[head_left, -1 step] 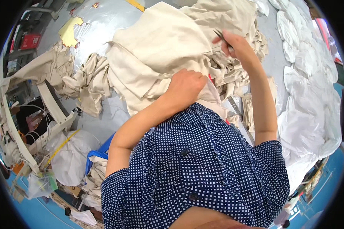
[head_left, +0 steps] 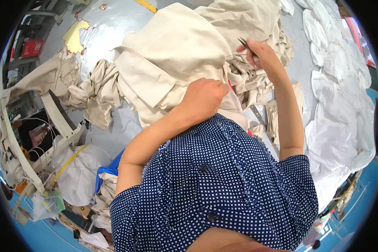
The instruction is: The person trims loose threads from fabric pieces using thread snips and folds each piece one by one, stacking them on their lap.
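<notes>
On grey table (head_left: 113, 33), crumpled cream garment (head_left: 176, 54), left hand (head_left: 203, 98) gripping it, right hand (head_left: 262, 56) pinching small snips (head_left: 247, 45)

One fisheye view looks steeply down from the person's head, close over the dotted blue shirt (head_left: 222, 189). Both forearms reach away from the lens; beyond the fingers (head_left: 250, 52) the bench (head_left: 113, 33) curves toward the rim.

The beige garment (head_left: 176, 54) is matt woven cloth, creased and soft-looking. The thread snips (head_left: 247, 45) look like dark metal with a dull sheen. The grey table (head_left: 113, 29) is smooth and glossy, catching glare. The white fabric pieces (head_left: 340, 105) look thin, smooth and faintly shiny. The dotted navy shirt (head_left: 222, 193) is matt cotton-like cloth.
</notes>
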### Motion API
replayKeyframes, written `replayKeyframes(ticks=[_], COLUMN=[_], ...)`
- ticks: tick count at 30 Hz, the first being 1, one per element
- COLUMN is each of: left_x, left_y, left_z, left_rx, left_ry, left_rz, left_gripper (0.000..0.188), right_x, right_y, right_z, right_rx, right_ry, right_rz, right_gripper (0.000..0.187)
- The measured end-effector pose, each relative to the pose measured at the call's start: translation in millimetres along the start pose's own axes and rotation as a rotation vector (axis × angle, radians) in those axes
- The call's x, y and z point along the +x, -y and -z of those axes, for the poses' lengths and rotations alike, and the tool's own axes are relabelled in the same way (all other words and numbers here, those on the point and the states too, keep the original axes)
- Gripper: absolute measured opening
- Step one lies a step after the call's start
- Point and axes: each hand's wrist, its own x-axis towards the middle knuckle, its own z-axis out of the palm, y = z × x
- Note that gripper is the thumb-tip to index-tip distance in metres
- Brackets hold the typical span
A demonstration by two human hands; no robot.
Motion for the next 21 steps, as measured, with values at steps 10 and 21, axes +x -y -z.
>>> replayKeyframes(ticks=[10,21], left_x=[-17,-21], left_y=[-16,-18], left_z=[37,25], left_rx=[-0.555,-0.42], left_ry=[0.027,-0.03], left_rz=[0.155,0.102], left_gripper=[0.008,0.006], right_x=[-28,8], right_y=[-54,-60], right_z=[-26,-38], right_rx=[0.203,0.374], right_ry=[0.211,0.303], right_rz=[-0.221,-0.145], right_gripper=[0.049,0.042])
